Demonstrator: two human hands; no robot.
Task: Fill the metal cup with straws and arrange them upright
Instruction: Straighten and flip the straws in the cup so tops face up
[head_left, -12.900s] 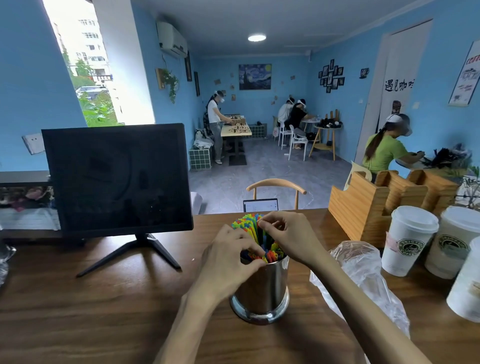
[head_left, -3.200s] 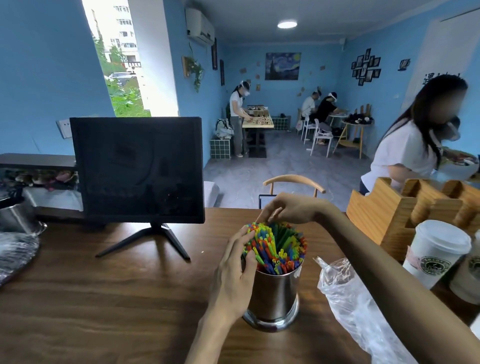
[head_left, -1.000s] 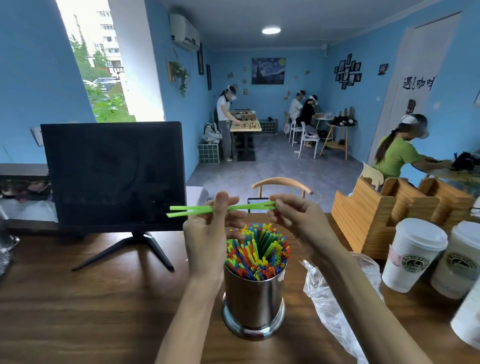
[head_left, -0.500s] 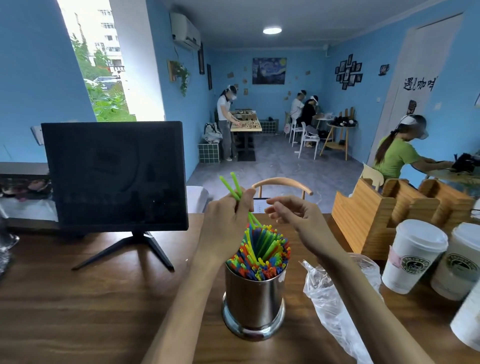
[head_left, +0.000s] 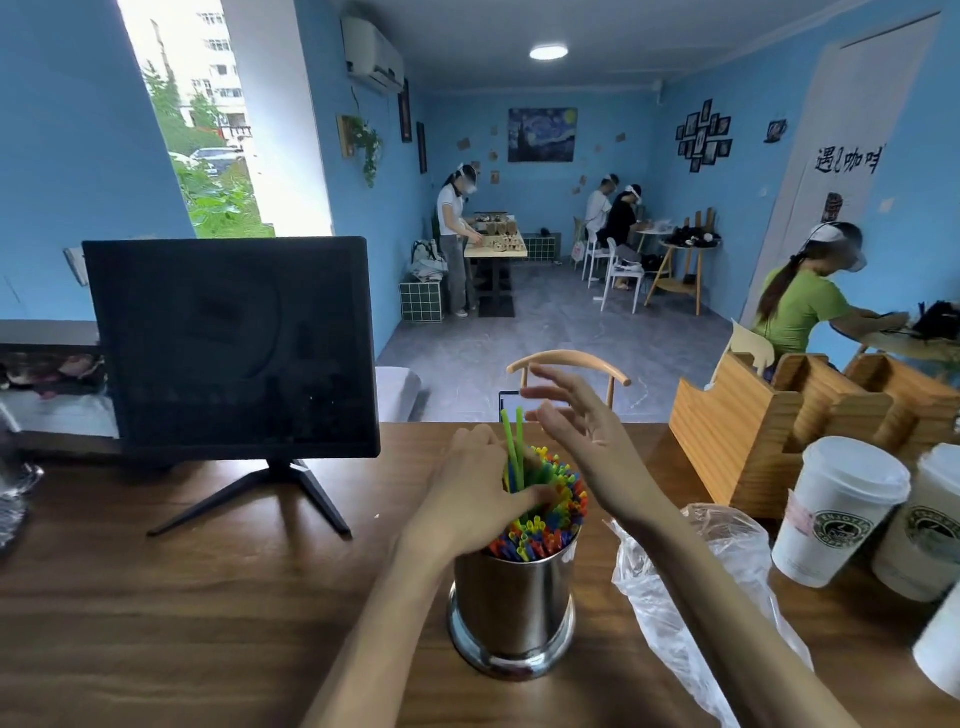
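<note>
Blue walls and a wooden table (head_left: 208, 613) frame the work. Near the table's front edge stands the metal cup (head_left: 513, 613), upright and packed with colored straws (head_left: 545, 514) whose cut ends crowd above its rim. Two green straws (head_left: 513, 447) stick up higher than the rest at the back of the bundle, nearly vertical. The left hand (head_left: 478, 499) lies over the left side of the bundle, fingers curled in among the straws by the base of the green pair; whether it actually pinches them I cannot tell, since the fingertips are hidden. The right hand (head_left: 576, 441) hovers just behind and right of the straws, fingers spread and relaxed, its grip apart and holding nothing.

Just right of the cup lies a crumpled clear plastic bag (head_left: 691, 582). Farther right stand lidded paper cups (head_left: 841, 514) and a wooden holder (head_left: 753, 436). A dark monitor (head_left: 234, 348) sits at the left.

The filling looks almost finished; the step in hand seems to be seating the last two straws. Next, they likely need pushing straight down to the level of the others without bending, the free hand steadying the bundle.
</note>
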